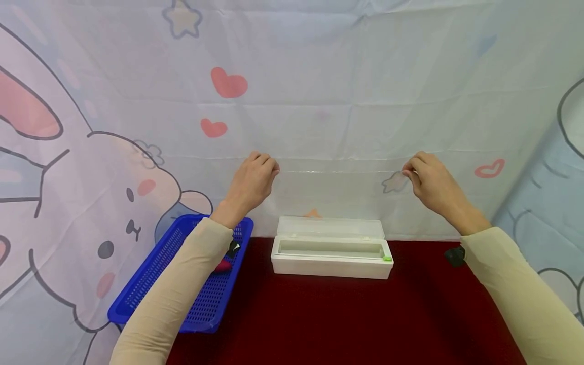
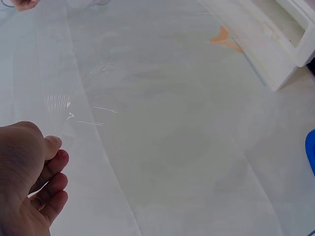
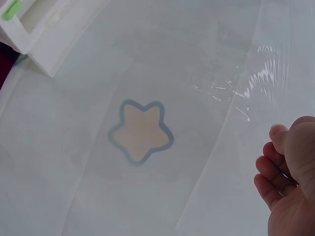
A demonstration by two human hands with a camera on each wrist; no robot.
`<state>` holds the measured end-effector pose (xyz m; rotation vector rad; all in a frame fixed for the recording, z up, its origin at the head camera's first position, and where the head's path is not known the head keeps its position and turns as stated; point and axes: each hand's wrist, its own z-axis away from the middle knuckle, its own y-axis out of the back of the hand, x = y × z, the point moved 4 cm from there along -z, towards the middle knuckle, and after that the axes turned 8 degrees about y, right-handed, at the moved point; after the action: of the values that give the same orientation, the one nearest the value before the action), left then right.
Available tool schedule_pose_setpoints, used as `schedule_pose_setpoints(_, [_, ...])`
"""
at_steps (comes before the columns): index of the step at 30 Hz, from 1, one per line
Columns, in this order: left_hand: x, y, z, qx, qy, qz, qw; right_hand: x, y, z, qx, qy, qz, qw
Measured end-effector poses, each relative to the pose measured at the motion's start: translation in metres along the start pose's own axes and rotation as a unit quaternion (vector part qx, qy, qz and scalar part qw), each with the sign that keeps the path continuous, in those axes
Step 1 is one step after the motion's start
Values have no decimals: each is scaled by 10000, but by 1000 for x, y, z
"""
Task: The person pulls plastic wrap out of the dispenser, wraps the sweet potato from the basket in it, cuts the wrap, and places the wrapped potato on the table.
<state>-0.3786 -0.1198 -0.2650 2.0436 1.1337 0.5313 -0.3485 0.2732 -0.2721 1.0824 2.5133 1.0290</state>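
Note:
A sheet of clear plastic wrap [image 1: 312,172] is stretched between both raised hands, its top edge a thin shiny line. My left hand [image 1: 255,177] pinches one corner between thumb and index finger; creases fan out from that grip in the wrap [image 2: 58,102] in the left wrist view. The opposite corner is pinched by my right hand [image 1: 428,181], where the film [image 3: 266,73] wrinkles and glints. Below and between the hands, a white wrap dispenser box [image 1: 330,267] sits on the table, lid [image 1: 330,226] raised, a green slider [image 1: 387,258] at its right end.
A blue plastic basket [image 1: 212,304] stands at the left under my left forearm, with a red item [image 1: 222,265] and a black item [image 1: 233,248] inside. Beside my right sleeve lies a dark object [image 1: 454,256]. A dark red cloth [image 1: 337,319] covers the table; a printed curtain [image 1: 292,76] hangs behind.

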Motion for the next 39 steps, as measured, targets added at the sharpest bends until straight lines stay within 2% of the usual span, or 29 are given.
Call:
schedule_pose_setpoints(12, [0,7,-1,116,-68,13,9999,-3,6,-6,36,78,-58,9999])
schedule_pose_setpoints(20, [9,21,5,292,-282,41,9992,-13,22,-1,197,419,87,9989])
schedule_pose_setpoints(29, [15,34,15,245,-374,81,9990,-24,33,8,369,779,88,9962])
schedule_pose_setpoints(39, [24,47,33,480,-626,122,9968,-40,45,21,537,1090,28,9926])
